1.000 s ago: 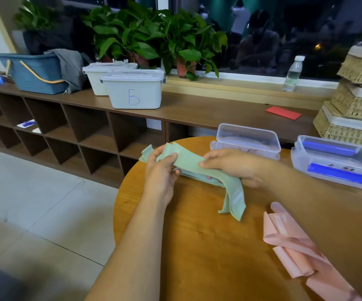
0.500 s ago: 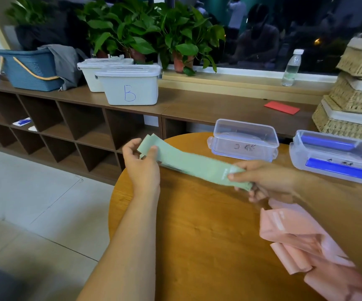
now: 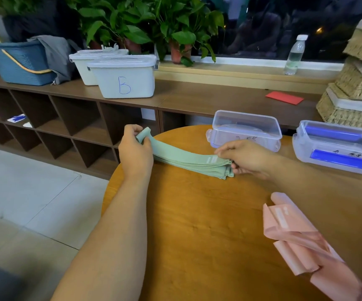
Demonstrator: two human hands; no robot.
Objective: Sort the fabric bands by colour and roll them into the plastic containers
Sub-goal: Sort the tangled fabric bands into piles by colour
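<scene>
Several pale green fabric bands (image 3: 186, 158) lie stacked and stretched across the far part of the round wooden table (image 3: 197, 235). My left hand (image 3: 135, 152) grips their left end at the table's edge. My right hand (image 3: 244, 157) pinches their right end. A heap of pink bands (image 3: 295, 233) lies at the near right, partly under my right forearm. Behind the green bands stands a clear plastic container (image 3: 246, 129) with nothing visible inside. To its right a second clear container (image 3: 338, 146) holds blue rolled bands.
A long wooden shelf unit (image 3: 197, 96) runs behind the table, carrying white bins (image 3: 122, 78), one marked B, a blue basket (image 3: 21, 61), a red card (image 3: 284, 97) and woven baskets (image 3: 355, 92). Potted plants and a water bottle (image 3: 294, 55) stand on the sill.
The loose green bands were drawn out between my hands, then laid flat as an even stack on the table. My hands moved apart to the two ends.
</scene>
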